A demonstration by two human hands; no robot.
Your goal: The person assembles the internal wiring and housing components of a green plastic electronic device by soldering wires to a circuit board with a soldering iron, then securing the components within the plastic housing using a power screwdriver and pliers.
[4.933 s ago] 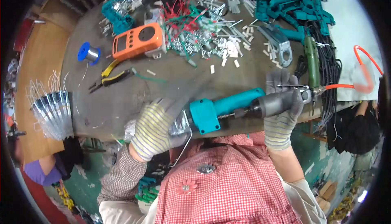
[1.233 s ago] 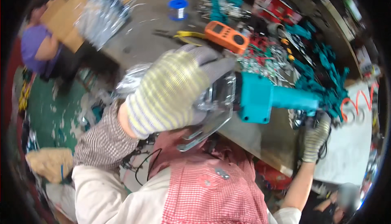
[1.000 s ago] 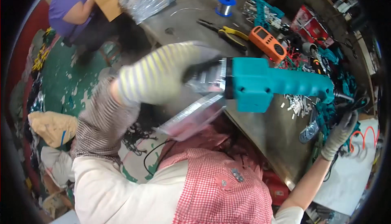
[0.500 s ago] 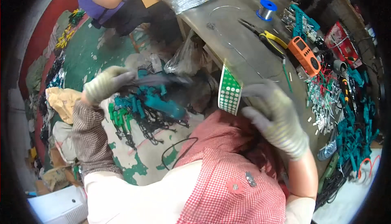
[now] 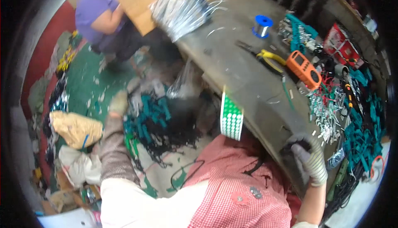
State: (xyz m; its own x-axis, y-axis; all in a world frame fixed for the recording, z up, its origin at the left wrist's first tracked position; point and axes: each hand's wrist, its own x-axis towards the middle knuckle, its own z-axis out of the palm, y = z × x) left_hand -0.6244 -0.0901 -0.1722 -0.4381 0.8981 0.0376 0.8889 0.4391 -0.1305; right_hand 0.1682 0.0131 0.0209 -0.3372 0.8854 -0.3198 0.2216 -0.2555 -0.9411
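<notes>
My left hand (image 5: 119, 103), in a striped glove with greyish fingers, reaches down at the left beside a floor pile of teal plastic-handled parts (image 5: 154, 112) with black cords (image 5: 174, 141). Its fingers are smeared and partly hidden, so any hold does not show. My right hand (image 5: 310, 157), gloved alike, is at the table's near right edge with fingers and thumb curled around a small dark shape I cannot make out. A green strip with white dots (image 5: 232, 118) stands at the table edge between my hands. Some green parts (image 5: 132, 145) lie beside the teal pile.
On the table (image 5: 240, 66) are a blue wire spool (image 5: 262, 26), yellow-handled pliers (image 5: 271, 61), an orange meter (image 5: 304, 69), small metal parts (image 5: 325, 112) and more teal parts (image 5: 365, 132). A clear bag (image 5: 180, 10) lies at the far end. Beyond sits a person in purple (image 5: 95, 18).
My left hand has swung right and down toward the floor pile. The right hand has moved right and nearer, from the dotted strip to the table's near edge, its fingers curling. The view has shifted slightly.
</notes>
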